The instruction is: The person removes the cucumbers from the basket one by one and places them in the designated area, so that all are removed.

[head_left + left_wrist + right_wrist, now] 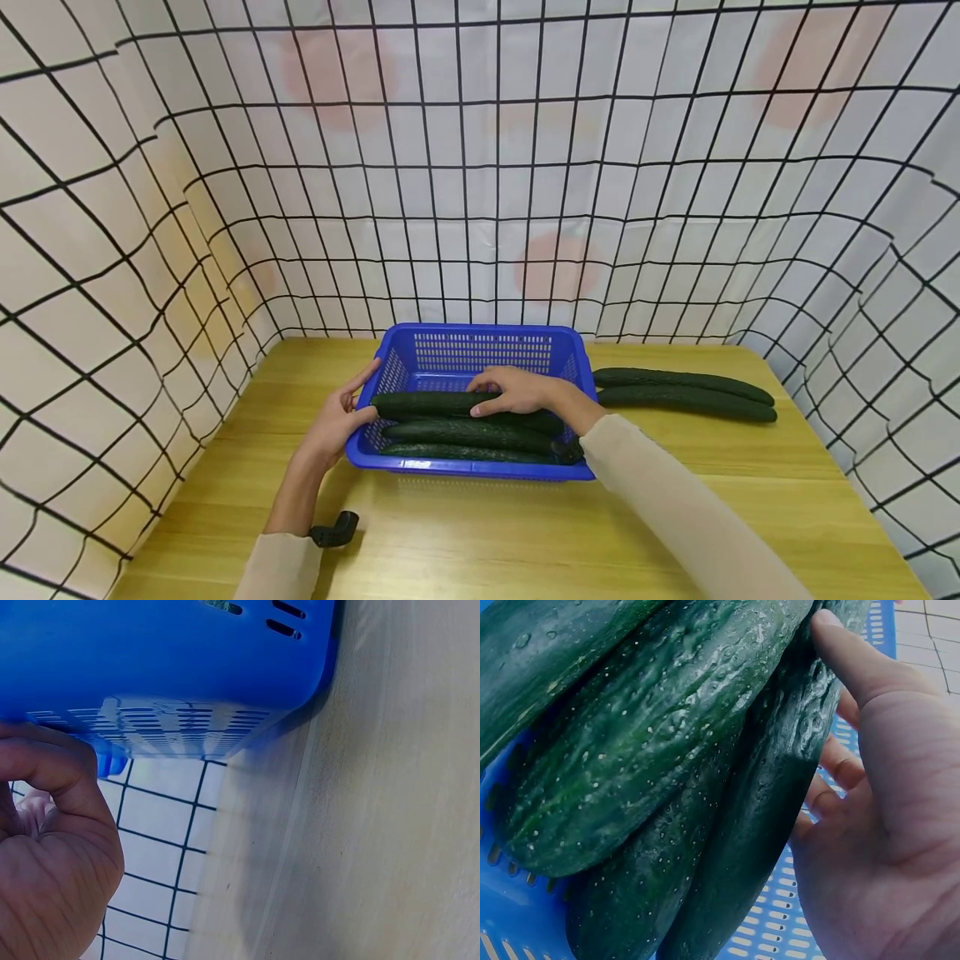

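A blue plastic basket (468, 468) with slotted walls stands on the wooden table, several dark green cucumbers (461, 432) lying lengthwise in its front part. At the basket's left end my left hand (333, 425) grips the rim, thumb over the top and fingers outside. The left wrist view shows this hand's bent fingers against the blue wall. My right hand (521, 392) reaches into the basket and holds the rearmost cucumber (423, 404). In the right wrist view, its thumb lies on one side of that cucumber (769, 772) and its fingers curve round the other, partly hidden.
Two long cucumbers (693, 402) lie side by side on the table (480, 533), right of the basket. White cloth with a black grid (495, 192) closes off the back and both sides. A black strap piece (337, 530) sits at the left wrist.
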{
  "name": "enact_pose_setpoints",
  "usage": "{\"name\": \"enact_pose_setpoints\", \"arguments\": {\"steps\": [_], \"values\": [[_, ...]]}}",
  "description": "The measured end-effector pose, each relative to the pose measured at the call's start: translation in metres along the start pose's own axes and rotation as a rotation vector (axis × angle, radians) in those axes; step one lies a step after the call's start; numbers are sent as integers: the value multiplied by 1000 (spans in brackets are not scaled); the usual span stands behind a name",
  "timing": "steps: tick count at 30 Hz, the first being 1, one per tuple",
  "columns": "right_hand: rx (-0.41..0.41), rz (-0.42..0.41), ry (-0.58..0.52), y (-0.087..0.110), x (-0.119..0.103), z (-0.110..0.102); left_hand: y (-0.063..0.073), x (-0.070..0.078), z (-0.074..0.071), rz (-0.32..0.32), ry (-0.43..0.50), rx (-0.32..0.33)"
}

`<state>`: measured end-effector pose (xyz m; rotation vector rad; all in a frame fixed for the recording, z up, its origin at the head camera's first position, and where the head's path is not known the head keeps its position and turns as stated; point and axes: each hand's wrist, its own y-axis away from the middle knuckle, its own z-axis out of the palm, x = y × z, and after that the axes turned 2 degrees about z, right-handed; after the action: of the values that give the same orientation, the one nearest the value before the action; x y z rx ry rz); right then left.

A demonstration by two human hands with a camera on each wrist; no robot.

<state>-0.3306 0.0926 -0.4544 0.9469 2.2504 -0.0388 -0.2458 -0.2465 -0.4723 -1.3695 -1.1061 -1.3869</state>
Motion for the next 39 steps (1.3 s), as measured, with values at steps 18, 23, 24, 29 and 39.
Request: {"name": "enact_pose_setpoints", "arguments": {"steps": [18,23,24,29,39], "values": [[37,-30,-50,-2,-5,4,3,3,-1,-19,-23,23],[61,-48,-48,-5,-8,4,4,3,-3,-20,-28,18],[72,-46,-53,-5,-9,3,4,3,-4,-19,-25,17],[142,-34,-84,-5,-12,0,3,3,-5,-12,-16,13],[251,-23,-62,8,-20,-16,0,2,-2,-11,-9,-9]]}}
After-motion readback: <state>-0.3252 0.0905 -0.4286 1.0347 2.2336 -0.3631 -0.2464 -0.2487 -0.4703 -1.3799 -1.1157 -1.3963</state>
